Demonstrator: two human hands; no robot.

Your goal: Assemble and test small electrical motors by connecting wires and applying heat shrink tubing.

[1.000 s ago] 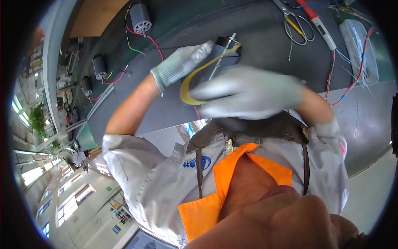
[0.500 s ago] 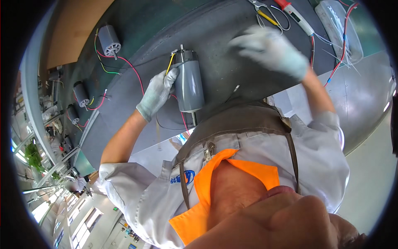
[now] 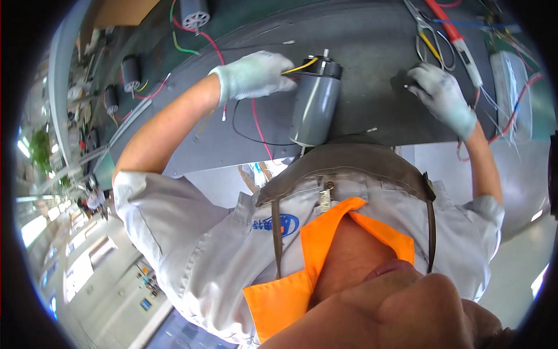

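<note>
A grey cylindrical motor [image 3: 315, 110] with a black end cap stands slightly tilted at the table's near edge, its shaft pointing away from me. Beside the cap, my left hand [image 3: 256, 77], in a pale glove, has its fingers closed on a yellow wire [image 3: 303, 65] that comes off the motor. My right hand [image 3: 443, 98], also gloved, is low over the table to the right, fingers curled. A tiny dark speck shows at its fingertips, too small to name. Nearest to that hand are scissors [image 3: 423, 26] with a yellow part beside them.
A red-and-white pen-like tool [image 3: 465, 58] lies right of the scissors, next to a clear plastic tray [image 3: 512, 96] with thin wires. Other motors, one large [image 3: 195, 13] and one smaller [image 3: 130, 72], sit at the left. Red and black leads [image 3: 258, 125] trail across the table.
My left hand has shifted from the motor's side to the yellow wire. My right hand has moved right and down toward the table. The view has shifted, and the motor leans more.
</note>
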